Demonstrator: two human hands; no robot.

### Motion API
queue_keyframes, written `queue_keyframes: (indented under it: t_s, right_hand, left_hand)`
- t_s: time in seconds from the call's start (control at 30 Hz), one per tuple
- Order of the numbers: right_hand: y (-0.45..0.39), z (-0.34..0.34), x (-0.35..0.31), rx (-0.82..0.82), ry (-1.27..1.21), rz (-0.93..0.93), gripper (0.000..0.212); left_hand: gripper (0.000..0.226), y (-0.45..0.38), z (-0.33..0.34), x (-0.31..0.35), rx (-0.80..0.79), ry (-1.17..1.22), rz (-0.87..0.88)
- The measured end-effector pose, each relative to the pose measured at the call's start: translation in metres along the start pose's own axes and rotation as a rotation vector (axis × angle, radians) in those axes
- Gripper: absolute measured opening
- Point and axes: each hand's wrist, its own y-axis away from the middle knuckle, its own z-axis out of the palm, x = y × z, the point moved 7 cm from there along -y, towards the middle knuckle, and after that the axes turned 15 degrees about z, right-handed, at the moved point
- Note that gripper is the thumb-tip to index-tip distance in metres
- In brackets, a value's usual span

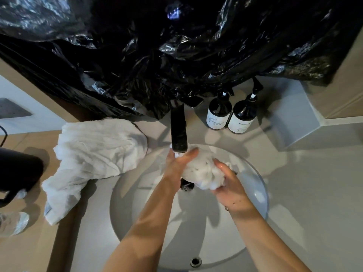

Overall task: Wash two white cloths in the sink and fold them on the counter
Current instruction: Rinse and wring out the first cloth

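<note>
Under the faucet [178, 132], both hands — left hand [179, 163], right hand [230, 185] — clutch a bunched white cloth [203, 173].

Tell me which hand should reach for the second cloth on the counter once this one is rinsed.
Left. The left hand is nearer the second cloth, heaped on the counter left of the sink; the right hand would probably have to cross over.

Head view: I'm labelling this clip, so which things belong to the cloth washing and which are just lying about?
Job: bunched white cloth, left hand, right hand, second white cloth, faucet, sink.
Lying about: two pump bottles, black plastic sheeting.
</note>
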Motion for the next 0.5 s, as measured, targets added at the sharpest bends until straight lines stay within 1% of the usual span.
queue_keyframes:
  t_s: [0.03, 0.07, 0.1, 0.17, 0.27, 0.33, 0.37, 0.43, 0.47, 0.5]
  right_hand:
    - [-0.002, -0.002, 0.003, -0.017, -0.024, 0.013, 0.055]
    - [-0.003, -0.004, 0.005, -0.035, -0.059, 0.014, 0.061]
    - [-0.004, -0.006, 0.008, -0.054, -0.089, 0.020, 0.062]
    - [-0.003, -0.007, 0.016, -0.028, -0.093, 0.075, 0.058]
    - [-0.004, -0.007, 0.030, 0.007, -0.101, 0.158, 0.055]
    - [-0.005, -0.009, 0.037, 0.012, -0.197, 0.180, 0.063]
    - [-0.004, -0.007, 0.038, -0.001, -0.225, 0.193, 0.065]
    - [-0.004, 0.000, 0.039, -0.085, -0.219, 0.199, 0.068]
    - [-0.006, 0.004, 0.038, -0.120, -0.195, 0.205, 0.072]
    - [-0.005, 0.009, 0.036, -0.148, -0.151, 0.217, 0.076]
  left_hand:
    - [0.039, 0.001, 0.000, 0.003, 0.004, 0.010, 0.014]
    - [0.040, 0.002, 0.001, 0.006, 0.000, 0.021, 0.029]
    - [0.042, 0.003, 0.002, 0.007, -0.010, 0.024, 0.039]
    - [0.043, 0.004, 0.002, 0.008, -0.011, 0.041, 0.051]
    - [0.046, 0.003, -0.006, 0.006, 0.082, 0.050, 0.022]
    - [0.055, 0.004, -0.011, 0.004, 0.110, 0.057, 0.001]
    - [0.061, 0.005, -0.015, 0.004, 0.119, 0.070, 0.003]
    - [0.073, 0.008, -0.022, 0.003, 0.105, 0.117, 0.006]
    - [0.076, 0.010, -0.024, 0.003, 0.069, 0.133, 0.000]
    - [0.072, 0.012, -0.026, 0.003, 0.028, 0.121, -0.004]
